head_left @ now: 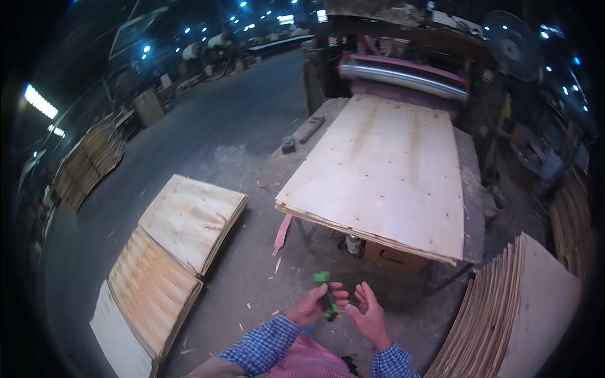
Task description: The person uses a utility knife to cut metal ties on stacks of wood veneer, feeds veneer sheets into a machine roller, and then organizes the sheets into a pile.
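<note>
My left hand (313, 305) grips a slim green plastic tool (328, 296); my right hand (367, 313) hangs open, empty. Smooth pale veneer sheets (384, 170) cover the surface at centre frame.

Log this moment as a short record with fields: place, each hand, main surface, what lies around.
place: dim workshop with a concrete floor
left hand: grips a small green tool
right hand: open, empty, beside the tool
main surface: stack of veneer sheets on a table before a roller machine
left of person: veneer piles on the floor
right of person: leaning veneer stack
</note>
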